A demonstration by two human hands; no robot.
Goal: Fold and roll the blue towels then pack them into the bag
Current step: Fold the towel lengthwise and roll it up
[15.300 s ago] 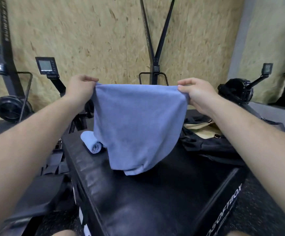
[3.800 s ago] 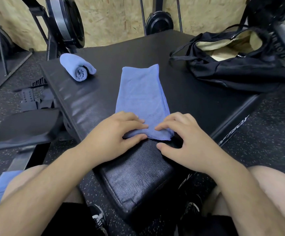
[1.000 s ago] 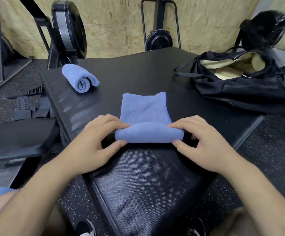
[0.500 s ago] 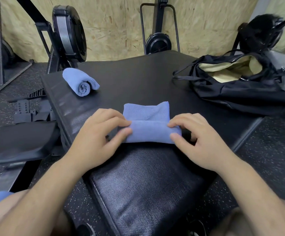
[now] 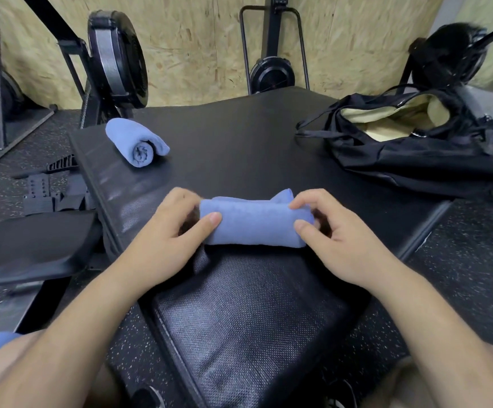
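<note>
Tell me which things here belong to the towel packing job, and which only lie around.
Job: nearly rolled towel, gripped by left hand and right hand; finished towel roll; open black bag.
Lying about: exercise machine by the wall; black straps on the floor.

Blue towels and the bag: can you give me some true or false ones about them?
1. The left hand and right hand grip the near towel at its ends. True.
2. The far rolled towel is inside the bag. False: it lies on the black padded box, far left.
3. The bag is closed. False: it gapes open, showing pale lining.
4. The bag rests on the box's right side. True.
</note>
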